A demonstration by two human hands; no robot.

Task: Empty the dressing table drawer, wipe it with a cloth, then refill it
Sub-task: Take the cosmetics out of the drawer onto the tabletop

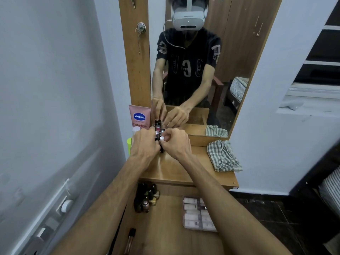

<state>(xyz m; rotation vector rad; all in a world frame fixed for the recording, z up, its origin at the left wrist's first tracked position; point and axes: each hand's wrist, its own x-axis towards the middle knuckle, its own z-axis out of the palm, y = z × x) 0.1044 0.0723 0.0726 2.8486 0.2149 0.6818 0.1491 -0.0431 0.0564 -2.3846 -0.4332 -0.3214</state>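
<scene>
At frame centre our right hand [176, 142] pinches an upright white-capped bottle [161, 142], our left hand [144, 144] gripping the neighbouring bottles [157, 128].

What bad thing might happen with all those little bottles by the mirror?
1. The small bottles stand packed close together on the tabletop. Both the left hand and right hand are working among them, so a nudge may topple several.
2. The open drawer sits right below the table edge, so a bottle that rolls off might land on the items inside.
</scene>
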